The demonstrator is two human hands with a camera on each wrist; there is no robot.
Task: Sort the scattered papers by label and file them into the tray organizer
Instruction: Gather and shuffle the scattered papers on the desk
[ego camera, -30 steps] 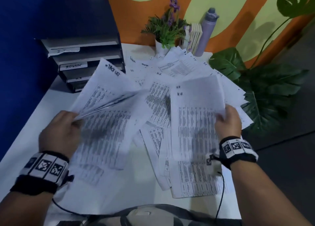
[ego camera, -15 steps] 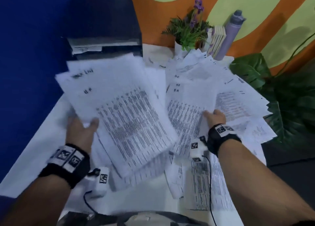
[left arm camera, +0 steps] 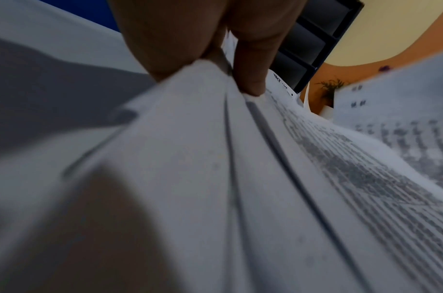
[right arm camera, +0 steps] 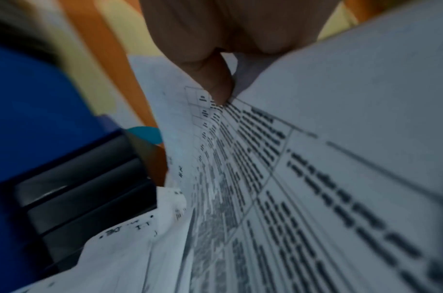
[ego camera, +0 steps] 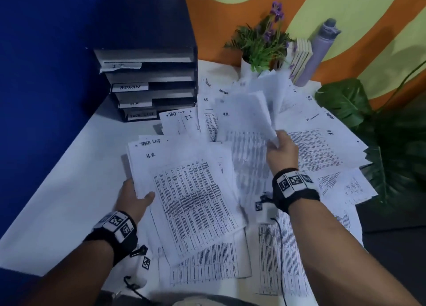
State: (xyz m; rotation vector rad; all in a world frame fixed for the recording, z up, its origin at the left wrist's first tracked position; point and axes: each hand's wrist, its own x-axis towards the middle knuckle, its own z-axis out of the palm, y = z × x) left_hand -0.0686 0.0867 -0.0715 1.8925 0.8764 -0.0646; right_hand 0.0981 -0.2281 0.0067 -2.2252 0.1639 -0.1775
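My left hand (ego camera: 134, 196) grips a stack of white printed sheets (ego camera: 191, 190) by its left edge, thumb on top and fingers beneath; the left wrist view shows the thumb (left arm camera: 250, 65) pressing the layered edges of the stack (left arm camera: 240, 178). The top sheet is handwritten "TASK LIST" and "H.R" above a dense printed table. The stack sits over the middle of the white worktop (ego camera: 57, 190), toward its near edge.

My right hand (ego camera: 282, 152) pinches a single white printed sheet (ego camera: 249, 112) by its lower corner and holds it lifted and curling above the pile. The right wrist view shows the thumb (right arm camera: 210, 79) clamped on that sheet (right arm camera: 265, 178). It is motion-blurred in the head view; its label I cannot read there.

The remaining loose white papers (ego camera: 322, 149) lie overlapping across the right half of the worktop, out to its right edge and back toward the far edge. Legible handwritten labels among them: "Admin", "H.R", "I.T.", "TASK LIST".

The black stacked tray organizer (ego camera: 147, 75) stands at the far left corner of the worktop, against the blue wall (ego camera: 41, 75). White strip labels on its tiers read, top down: "I.T", "ADMIN", "H.R"; the lowest is blurred.

Along the far edge: a white pot of green plant with purple flowers (ego camera: 262, 42), a small upright row of pale books (ego camera: 300, 56), a lilac bottle (ego camera: 320, 49). Large green leaves (ego camera: 345, 100) stand beyond the right edge.
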